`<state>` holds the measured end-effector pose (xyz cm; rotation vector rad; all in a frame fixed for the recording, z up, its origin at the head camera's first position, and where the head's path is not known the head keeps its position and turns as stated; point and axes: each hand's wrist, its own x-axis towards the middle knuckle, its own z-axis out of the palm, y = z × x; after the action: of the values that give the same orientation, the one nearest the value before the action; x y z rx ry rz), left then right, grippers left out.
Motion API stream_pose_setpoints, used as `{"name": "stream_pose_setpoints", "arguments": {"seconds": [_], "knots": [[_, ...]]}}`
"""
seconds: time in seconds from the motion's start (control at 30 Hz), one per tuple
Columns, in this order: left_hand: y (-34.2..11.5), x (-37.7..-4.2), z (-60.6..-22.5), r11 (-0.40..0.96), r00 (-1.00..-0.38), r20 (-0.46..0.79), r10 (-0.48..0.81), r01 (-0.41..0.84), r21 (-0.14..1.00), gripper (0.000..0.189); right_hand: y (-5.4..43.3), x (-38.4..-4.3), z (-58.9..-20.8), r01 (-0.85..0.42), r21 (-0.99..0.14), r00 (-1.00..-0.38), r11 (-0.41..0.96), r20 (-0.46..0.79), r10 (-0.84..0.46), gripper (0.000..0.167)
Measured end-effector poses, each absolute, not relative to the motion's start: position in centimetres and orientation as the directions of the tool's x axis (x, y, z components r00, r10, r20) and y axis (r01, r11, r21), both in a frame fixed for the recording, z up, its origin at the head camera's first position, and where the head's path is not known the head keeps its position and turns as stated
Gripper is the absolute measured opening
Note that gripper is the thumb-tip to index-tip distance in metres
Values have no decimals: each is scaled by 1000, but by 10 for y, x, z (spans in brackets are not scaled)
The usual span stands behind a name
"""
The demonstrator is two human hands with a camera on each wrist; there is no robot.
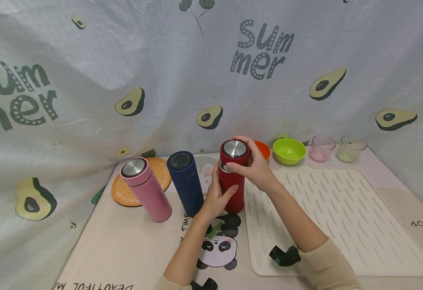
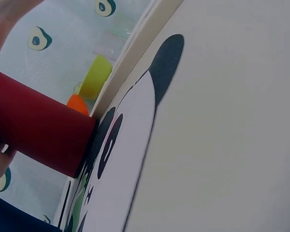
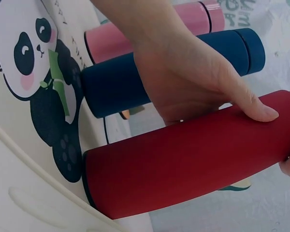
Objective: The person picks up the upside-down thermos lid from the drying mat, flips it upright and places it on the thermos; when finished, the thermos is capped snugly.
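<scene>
A red thermos (image 1: 236, 201) stands upright on the table in the head view, just left of the white mat. My left hand (image 1: 216, 198) holds its body, with the thumb across the front. Around the red lid (image 1: 235, 149) with its silver top, my right hand (image 1: 256, 167) curls its fingers and thumb. A band of silver neck shows between lid and body. In the right wrist view the left hand (image 3: 183, 72) wraps the red body (image 3: 183, 159). To the left stand a blue thermos (image 1: 186, 185) and a pink thermos (image 1: 147, 191), both with lids on.
The white ridged mat (image 1: 327, 217) covers the table's right side. Along the back stand an orange bowl (image 1: 263, 150), a green bowl (image 1: 289, 151), a pinkish glass (image 1: 321, 148) and a greenish glass (image 1: 351, 149). A patterned curtain (image 1: 175, 60) hangs behind.
</scene>
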<state>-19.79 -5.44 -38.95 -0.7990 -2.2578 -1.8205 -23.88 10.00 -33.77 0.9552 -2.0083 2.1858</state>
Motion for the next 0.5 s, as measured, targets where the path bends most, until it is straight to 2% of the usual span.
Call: {"name": "stream_pose_setpoints", "arguments": {"seconds": [0.5], "knots": [[-56,-200,-393,78,-818,469,332,520,851,65,99,-242,-341,-391,-892,-793,-226,451,-410,66]]}}
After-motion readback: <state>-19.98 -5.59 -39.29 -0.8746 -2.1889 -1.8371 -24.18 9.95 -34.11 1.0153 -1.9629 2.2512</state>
